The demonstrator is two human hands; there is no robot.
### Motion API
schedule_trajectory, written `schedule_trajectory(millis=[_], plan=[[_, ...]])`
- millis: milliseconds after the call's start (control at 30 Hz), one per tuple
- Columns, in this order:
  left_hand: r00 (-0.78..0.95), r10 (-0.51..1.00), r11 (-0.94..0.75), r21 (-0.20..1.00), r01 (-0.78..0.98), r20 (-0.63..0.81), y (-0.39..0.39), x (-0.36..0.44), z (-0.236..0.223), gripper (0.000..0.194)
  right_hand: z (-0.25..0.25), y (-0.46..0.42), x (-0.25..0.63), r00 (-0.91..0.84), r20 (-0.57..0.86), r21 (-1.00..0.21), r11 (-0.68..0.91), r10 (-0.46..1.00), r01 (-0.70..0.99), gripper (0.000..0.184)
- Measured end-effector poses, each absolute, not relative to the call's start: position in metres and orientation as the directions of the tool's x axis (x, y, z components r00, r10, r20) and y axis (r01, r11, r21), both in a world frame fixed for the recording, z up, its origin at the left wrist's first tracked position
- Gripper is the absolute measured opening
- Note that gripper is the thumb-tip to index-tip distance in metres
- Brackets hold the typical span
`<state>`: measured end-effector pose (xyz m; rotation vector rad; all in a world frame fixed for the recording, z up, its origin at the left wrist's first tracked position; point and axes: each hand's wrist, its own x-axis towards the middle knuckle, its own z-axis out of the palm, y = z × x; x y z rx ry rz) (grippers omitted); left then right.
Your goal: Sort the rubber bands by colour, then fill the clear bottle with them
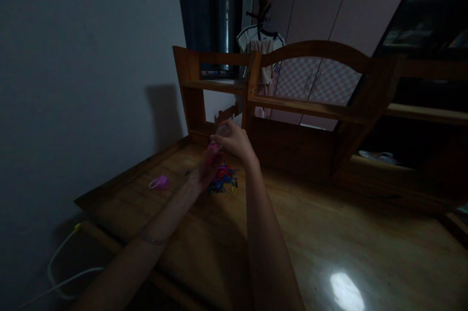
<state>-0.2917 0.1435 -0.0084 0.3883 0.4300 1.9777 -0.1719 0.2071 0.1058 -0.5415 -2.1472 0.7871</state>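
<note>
Above the far left of the wooden tabletop, both hands meet around a clear plastic container (222, 130) that looks pink toward its lower end. My left hand (209, 166) is wrapped around the pink lower end. From above, my right hand (237, 142) grips the clear upper part with bent fingers. Dim light hides the container's exact shape and contents. Just beneath the hands lies a heap of small blue, red and pink pieces (222, 182), partly covered by my left hand; their kind is too small to tell. A purple lid-like piece with a loop (162, 183) rests farther left.
The wooden desk (329, 223) has a raised shelf unit (310, 108) along its back and a wall (109, 82) on the left. A small yellow piece (233, 189) lies beside the heap. White cable (51, 262) hangs at the lower left.
</note>
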Motion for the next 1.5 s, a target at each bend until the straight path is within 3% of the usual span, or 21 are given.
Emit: schedule_trajectory(millis=[300, 467, 833, 1000, 1167, 1500], plan=[[-0.422, 0.905, -0.402, 0.419, -0.814, 0.048, 0.138, -0.295, -0.007, 0.035, 0.107, 0.208, -0.167, -0.596, 0.510, -0.720, 0.687, 0.620, 0.099, 0.036], [-0.432, 0.900, -0.375, 0.408, -0.832, -0.053, 0.133, -0.291, 0.001, 0.042, 0.105, 0.211, -0.168, -0.608, 0.524, -0.700, 0.708, 0.596, 0.091, 0.039], [-0.412, 0.910, -0.395, 0.381, -0.836, 0.040, 0.131, -0.290, 0.001, 0.034, 0.106, 0.212, -0.166, -0.640, 0.534, -0.694, 0.719, 0.553, 0.041, 0.040], [-0.424, 0.904, -0.372, 0.393, -0.841, -0.052, 0.135, -0.291, -0.002, 0.032, 0.107, 0.212, -0.167, -0.685, 0.535, -0.705, 0.708, 0.495, -0.039, 0.045], [-0.381, 0.924, -0.366, 0.369, -0.854, 0.035, 0.130, -0.291, 0.000, 0.036, 0.106, 0.211, -0.169, -0.701, 0.539, -0.717, 0.691, 0.466, -0.092, 0.052], [-0.363, 0.931, -0.336, 0.304, -0.891, -0.034, 0.134, -0.296, -0.007, 0.048, 0.111, 0.208, -0.165, -0.648, 0.555, -0.700, 0.714, 0.522, -0.024, 0.041]])
